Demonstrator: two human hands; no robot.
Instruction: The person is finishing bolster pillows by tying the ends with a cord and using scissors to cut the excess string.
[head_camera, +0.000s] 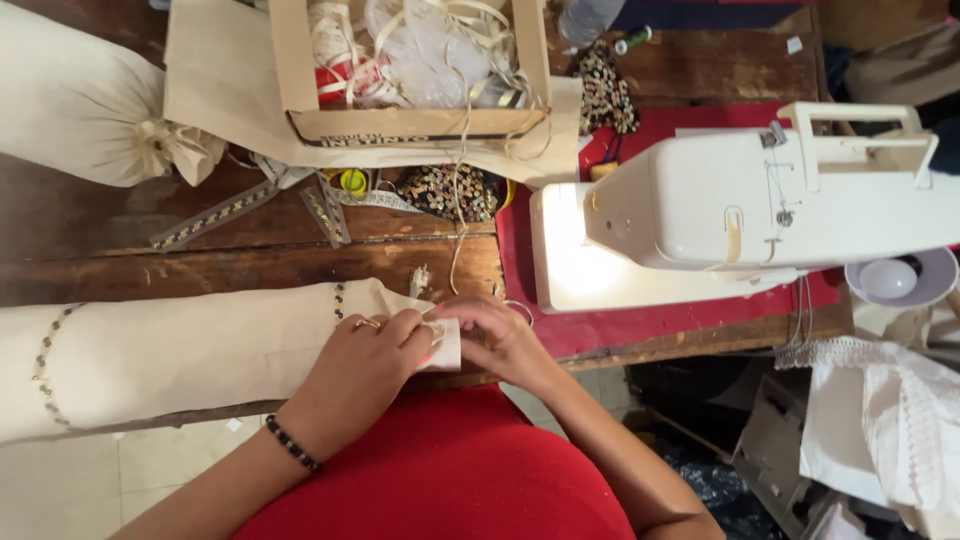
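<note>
both hands are working at the right end of a long cream fabric roll (200, 350) lying along the near edge of the wooden table (250, 265). the left hand (365, 360) and right hand (500, 335) are each pinching its end, fingers closed on the cloth. a white sewing machine (740, 200) is sitting just beside them to the right.

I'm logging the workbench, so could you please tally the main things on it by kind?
Cream fabric rolls: 2 (one under both hands, one tied at top left)
White sewing machine: 1
Cardboard box of ribbons: 1
Beaded trim strips: 2
Total: 6
</note>
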